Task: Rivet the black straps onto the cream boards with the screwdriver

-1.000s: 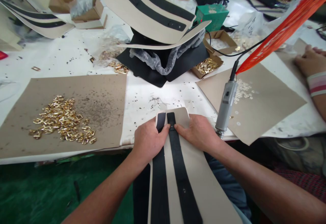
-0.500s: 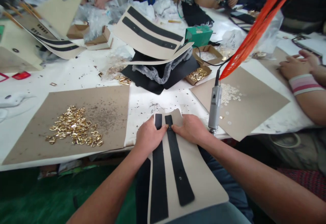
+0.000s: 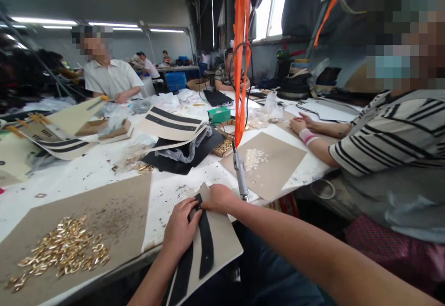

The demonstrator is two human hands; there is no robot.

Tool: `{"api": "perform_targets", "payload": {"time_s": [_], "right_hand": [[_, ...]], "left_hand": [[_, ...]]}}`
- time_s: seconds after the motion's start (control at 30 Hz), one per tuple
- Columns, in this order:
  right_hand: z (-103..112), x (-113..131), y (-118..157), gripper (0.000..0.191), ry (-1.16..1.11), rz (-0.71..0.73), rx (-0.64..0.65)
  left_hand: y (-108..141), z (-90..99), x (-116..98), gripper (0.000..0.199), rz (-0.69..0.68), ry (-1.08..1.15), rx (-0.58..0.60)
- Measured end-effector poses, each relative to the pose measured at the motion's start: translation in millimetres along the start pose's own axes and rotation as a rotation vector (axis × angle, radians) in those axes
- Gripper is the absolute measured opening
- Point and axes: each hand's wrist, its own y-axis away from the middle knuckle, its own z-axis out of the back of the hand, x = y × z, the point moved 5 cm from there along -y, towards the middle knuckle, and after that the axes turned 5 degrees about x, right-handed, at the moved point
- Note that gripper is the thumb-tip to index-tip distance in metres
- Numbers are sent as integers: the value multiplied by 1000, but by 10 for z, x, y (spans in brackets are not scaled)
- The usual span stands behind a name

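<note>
Two hands, left (image 3: 181, 228) and right (image 3: 218, 199), have fingers closed on the top end of a panel (image 3: 224, 237), thumbs pressing its black strip (image 3: 206, 245). The panel slopes at the table edge; beyond it hangs a driver (image 3: 240, 174), left of it gold buckles (image 3: 66, 245).

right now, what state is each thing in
Beige panel, tilted, held in both hands
Left hand, closed on panel
Right hand, closed on panel
Gray tool, hanging, slightly tilted
Gold links, heaped loose on brown sheet
White pieces, loose on another sheet
</note>
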Motion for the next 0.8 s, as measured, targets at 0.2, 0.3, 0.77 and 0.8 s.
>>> {"api": "perform_targets", "payload": {"time_s": [0.2, 0.3, 0.77, 0.8], "right_hand": [[437, -5, 551, 49, 68, 79, -173], [885, -428, 668, 27, 88, 88, -266], [1780, -1723, -192, 22, 462, -96, -173], [1786, -1735, -215, 22, 476, -104, -155]], "left_hand": [[-5, 13, 55, 33, 15, 63, -48], [-10, -29, 114, 36, 18, 69, -58], [-2, -83, 215, 33, 19, 42, -41], [-3, -84, 217, 33, 21, 40, -39]]}}
